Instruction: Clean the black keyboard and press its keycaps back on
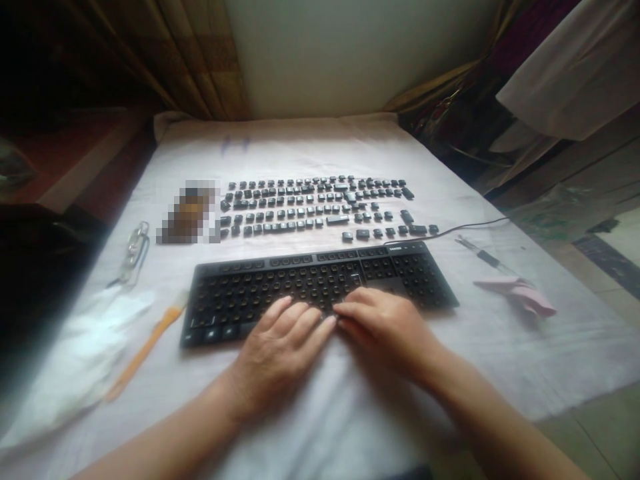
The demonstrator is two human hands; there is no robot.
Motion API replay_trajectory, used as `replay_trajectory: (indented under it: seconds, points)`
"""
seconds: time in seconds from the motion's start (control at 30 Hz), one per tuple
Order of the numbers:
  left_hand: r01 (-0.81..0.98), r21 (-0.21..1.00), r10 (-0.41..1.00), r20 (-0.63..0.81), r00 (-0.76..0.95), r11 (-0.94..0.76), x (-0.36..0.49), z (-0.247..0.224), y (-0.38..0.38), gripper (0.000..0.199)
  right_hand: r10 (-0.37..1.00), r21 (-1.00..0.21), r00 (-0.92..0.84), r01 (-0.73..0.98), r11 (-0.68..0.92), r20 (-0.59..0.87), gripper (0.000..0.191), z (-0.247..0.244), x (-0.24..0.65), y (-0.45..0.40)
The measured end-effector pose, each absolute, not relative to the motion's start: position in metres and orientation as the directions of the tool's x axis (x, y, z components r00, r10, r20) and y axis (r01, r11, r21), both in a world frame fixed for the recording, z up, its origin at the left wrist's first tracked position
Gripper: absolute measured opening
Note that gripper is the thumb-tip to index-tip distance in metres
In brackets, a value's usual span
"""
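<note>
A black computer keyboard (320, 277) lies on the cloth with most of its keycaps off and small square key sockets showing. A few keycaps (211, 333) sit in its near left corner. My left hand (277, 350) rests over the near edge of the keyboard, fingers close together on top and thumb along the front. My right hand (387, 327) is at the middle of that same edge, with thumb and fingertips pinched together beside my left thumb. What lies between those fingertips is too small and blurred to name. Loose black keycaps (295, 213) stand in rows behind the keyboard.
A pale cloth (280, 147) covers the table. On the left are eyeglasses (134, 247), an orange brush-like tool (145, 353), white crumpled material (85, 360) and a pixelated object (190, 213). Tweezers-like tool (483, 253), pink cloth (520, 293) and keyboard cable (470, 228) lie right.
</note>
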State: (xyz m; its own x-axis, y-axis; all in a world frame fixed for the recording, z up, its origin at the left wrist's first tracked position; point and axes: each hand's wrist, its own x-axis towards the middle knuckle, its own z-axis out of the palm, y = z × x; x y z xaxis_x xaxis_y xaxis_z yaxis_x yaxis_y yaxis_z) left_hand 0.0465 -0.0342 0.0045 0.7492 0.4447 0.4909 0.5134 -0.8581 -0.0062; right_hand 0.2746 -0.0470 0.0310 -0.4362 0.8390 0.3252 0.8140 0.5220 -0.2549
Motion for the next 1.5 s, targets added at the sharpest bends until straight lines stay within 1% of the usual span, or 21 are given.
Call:
replay_trajectory:
  seconds: [0.2,0.37,0.57,0.87,0.97,1.23,1.33,1.4,1.43,1.5]
  points:
    - [0.515,0.006,0.451,0.491,0.745,-0.857,0.046,0.005,-0.035,0.032,0.836,-0.235,-0.44,0.819,0.524,0.329,0.012,0.033,0.272,-0.048]
    - [0.509,0.024,0.454,0.489,0.745,-0.86,0.046,0.004,-0.035,0.033,0.844,-0.273,-0.428,0.811,0.517,0.324,0.012,0.031,0.272,-0.048]
    - [0.511,0.019,0.456,0.48,0.75,-0.859,0.046,0.002,-0.035,0.033,0.852,-0.286,-0.415,0.815,0.504,0.318,0.012,0.031,0.273,-0.049]
    - [0.509,0.055,0.472,0.471,0.745,-0.859,0.048,0.002,-0.034,0.032,0.843,-0.291,-0.424,0.804,0.519,0.331,0.016,0.029,0.272,-0.047]
    - [0.512,0.07,0.484,0.459,0.745,-0.856,0.048,0.001,-0.034,0.033,0.849,-0.32,-0.411,0.798,0.512,0.332,0.018,0.027,0.271,-0.047]
    - [0.514,0.09,0.493,0.459,0.739,-0.853,0.048,0.001,-0.033,0.031,0.833,-0.419,-0.351,0.739,0.527,0.428,0.015,0.014,0.27,-0.049]
    - [0.515,0.09,0.487,0.495,0.719,-0.853,0.047,0.0,-0.032,0.029,0.791,-0.451,-0.339,0.677,0.581,0.509,0.016,0.015,0.272,-0.047]
    - [0.51,0.094,0.481,0.511,0.712,-0.855,0.047,0.001,-0.03,0.03,0.767,-0.471,-0.267,0.659,0.587,0.583,0.018,0.018,0.279,-0.045]
    - [0.507,0.097,0.479,0.516,0.711,-0.857,0.047,0.001,-0.029,0.03,0.766,-0.478,-0.189,0.683,0.552,0.614,0.019,0.019,0.286,-0.043]
    - [0.501,0.108,0.477,0.528,0.702,-0.859,0.047,0.003,-0.026,0.031,0.759,-0.485,0.023,0.782,0.392,0.65,0.019,0.02,0.303,-0.038]
